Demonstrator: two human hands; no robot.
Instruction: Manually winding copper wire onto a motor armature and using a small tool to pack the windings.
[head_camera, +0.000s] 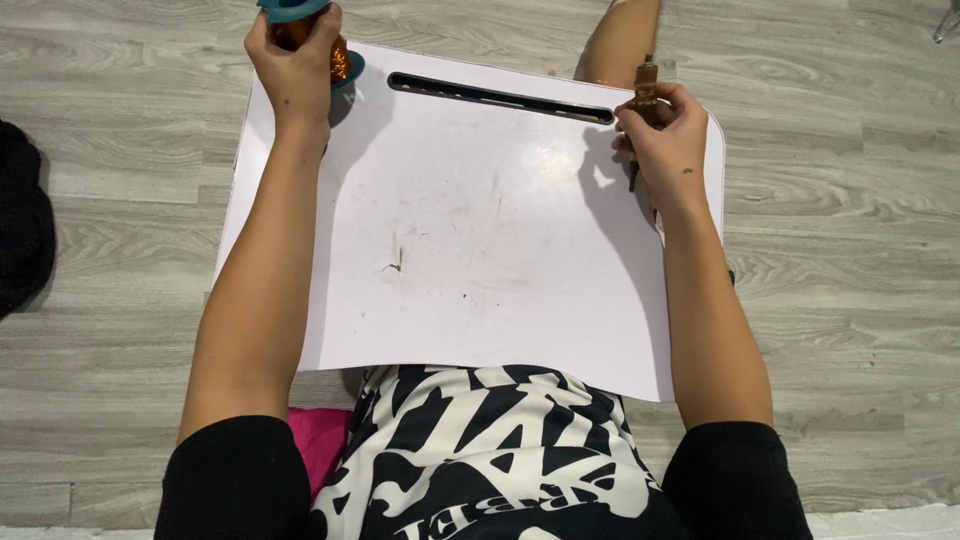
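Copper wire spool (300, 30) gripped by left hand (295, 75), right hand (665, 140) pinching tool (645, 85)

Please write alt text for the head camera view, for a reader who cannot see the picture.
Seen from above, a seated person's left hand grips a spool of copper-coloured wire with teal ends at the far left corner of a white lap desk, while the right hand holds a small brown tool near the desk's long slot. Grey wood-look floor surrounds the desk.
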